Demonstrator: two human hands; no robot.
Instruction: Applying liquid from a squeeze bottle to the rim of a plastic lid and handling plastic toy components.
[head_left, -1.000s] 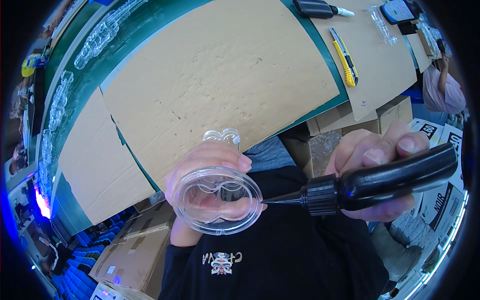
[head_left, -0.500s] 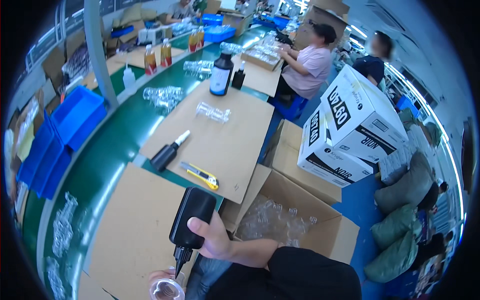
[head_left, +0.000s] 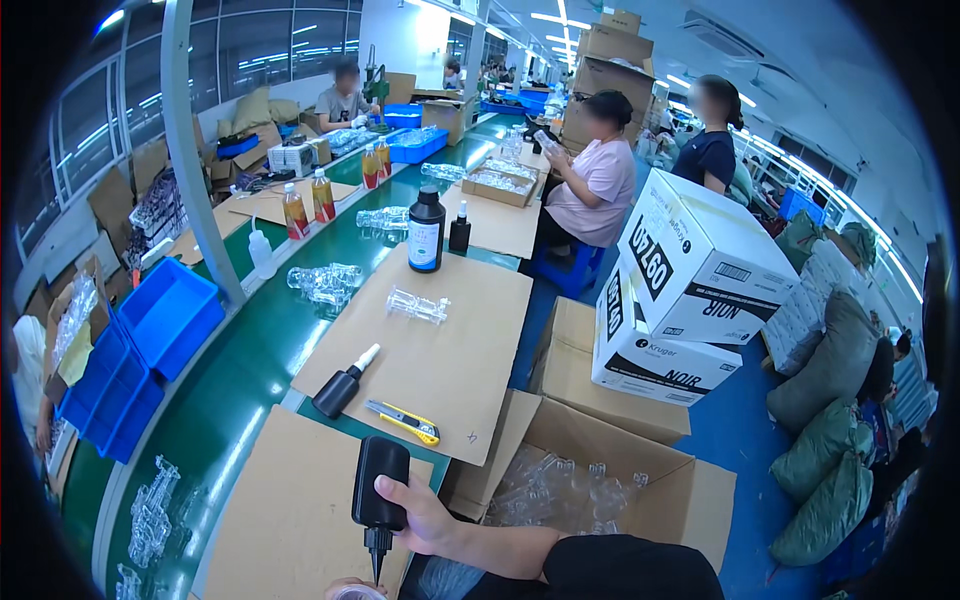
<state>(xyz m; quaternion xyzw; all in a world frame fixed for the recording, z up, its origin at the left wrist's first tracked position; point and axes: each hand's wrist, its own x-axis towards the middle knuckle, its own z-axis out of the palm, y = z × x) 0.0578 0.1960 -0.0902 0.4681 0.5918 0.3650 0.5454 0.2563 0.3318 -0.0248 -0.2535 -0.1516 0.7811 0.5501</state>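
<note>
My right hand (head_left: 418, 512) is wrapped around a black squeeze bottle (head_left: 381, 482), turned upside down with its narrow nozzle pointing down. The nozzle's tip is at a clear round plastic piece (head_left: 360, 594), held in my left hand (head_left: 341, 586). The lower edge cuts off most of that hand and piece. Ahead on the cardboard sheet lie a yellow utility knife (head_left: 403, 421), a small black bottle with a white tip (head_left: 340, 390) and a clear plastic part (head_left: 418, 306).
A big black bottle (head_left: 426, 235) and a small black dropper bottle (head_left: 460, 232) stand farther off. An open carton (head_left: 690, 500) of clear parts is to my right, near stacked white boxes (head_left: 690, 270). Blue bins (head_left: 170, 310) line the left. A person in pink (head_left: 598, 175) sits ahead.
The view has tilted up, so my hands and the squeeze bottle appear lower and the left hand is mostly cut off. The person in pink now holds up a clear piece.
</note>
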